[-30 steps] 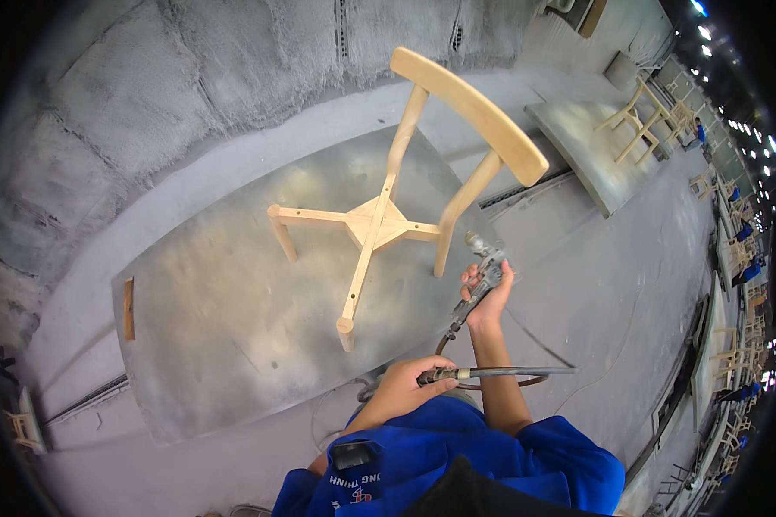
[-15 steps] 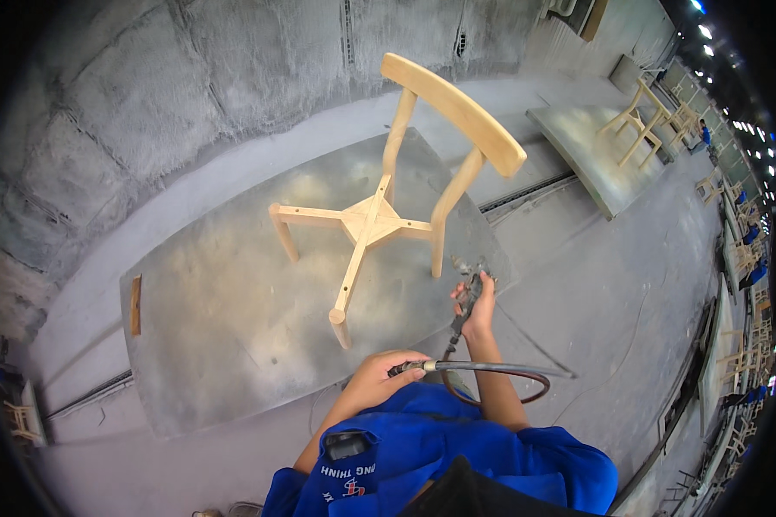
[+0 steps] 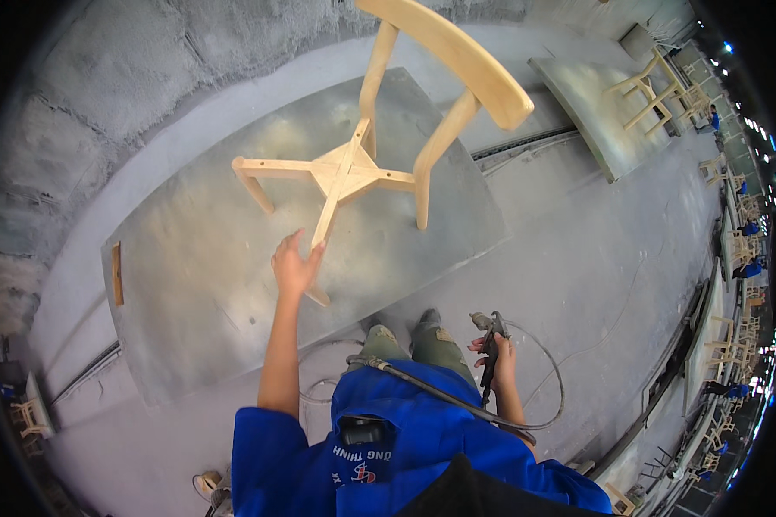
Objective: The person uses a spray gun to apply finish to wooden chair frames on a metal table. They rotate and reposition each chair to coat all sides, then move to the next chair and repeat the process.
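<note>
A pale wooden chair frame (image 3: 345, 172) with a curved backrest stands on a grey board. Its seat is bare crossed rails with no panel. My left hand (image 3: 295, 265) is at the chair's near front corner, fingers spread and thumb over the rail end. It hides the top of that front leg; whether it presses on the wood I cannot tell. Low at my right side, my right hand (image 3: 502, 358) is wrapped round a dark spray gun (image 3: 491, 345). A hose (image 3: 431, 388) loops from the gun across my front.
The grey board (image 3: 190, 336) lies before my feet, with a small wooden strip (image 3: 116, 274) near its left edge. Another board (image 3: 591, 103) with a chair (image 3: 651, 90) is at the far right. A stained wall (image 3: 121, 103) rises behind. Chairs and people line the right side.
My left hand has let go of the hose and reached forward to the chair's front corner. My right hand has lowered the spray gun toward my right side. The view has shifted.
</note>
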Motion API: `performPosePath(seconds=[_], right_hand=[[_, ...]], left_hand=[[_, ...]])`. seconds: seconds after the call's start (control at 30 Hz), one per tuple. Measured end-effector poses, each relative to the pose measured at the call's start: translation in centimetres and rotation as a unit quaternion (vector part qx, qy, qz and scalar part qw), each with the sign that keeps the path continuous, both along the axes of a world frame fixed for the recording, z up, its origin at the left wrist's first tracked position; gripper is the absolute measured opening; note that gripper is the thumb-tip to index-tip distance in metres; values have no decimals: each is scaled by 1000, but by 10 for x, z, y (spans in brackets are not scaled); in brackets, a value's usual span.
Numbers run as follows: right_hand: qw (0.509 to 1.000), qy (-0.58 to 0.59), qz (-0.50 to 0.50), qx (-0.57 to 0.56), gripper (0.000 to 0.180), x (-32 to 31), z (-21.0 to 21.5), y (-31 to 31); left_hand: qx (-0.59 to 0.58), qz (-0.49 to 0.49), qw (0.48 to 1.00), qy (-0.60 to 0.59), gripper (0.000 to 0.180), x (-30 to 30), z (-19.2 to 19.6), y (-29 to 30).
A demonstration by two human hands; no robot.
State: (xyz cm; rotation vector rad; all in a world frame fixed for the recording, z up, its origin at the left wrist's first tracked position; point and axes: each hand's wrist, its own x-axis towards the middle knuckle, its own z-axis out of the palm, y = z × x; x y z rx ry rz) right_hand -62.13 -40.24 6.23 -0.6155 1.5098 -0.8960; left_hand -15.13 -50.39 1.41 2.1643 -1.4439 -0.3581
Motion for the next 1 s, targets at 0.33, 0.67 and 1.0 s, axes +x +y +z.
performPosePath(seconds=[0.33,0.67,1.0], right_hand=[[997,-14,70,0,47,-52,9,-31],[998,-30,37,-36,73,-104,-15,-79],[992,-61,70,-84,88,-129,-24,-80]], left_hand=[[238,75,932,262,108,-6,-62,-29],[122,290,768,558,67,-184,-72,88],[2,331,689,645,54,-296,-62,-5]])
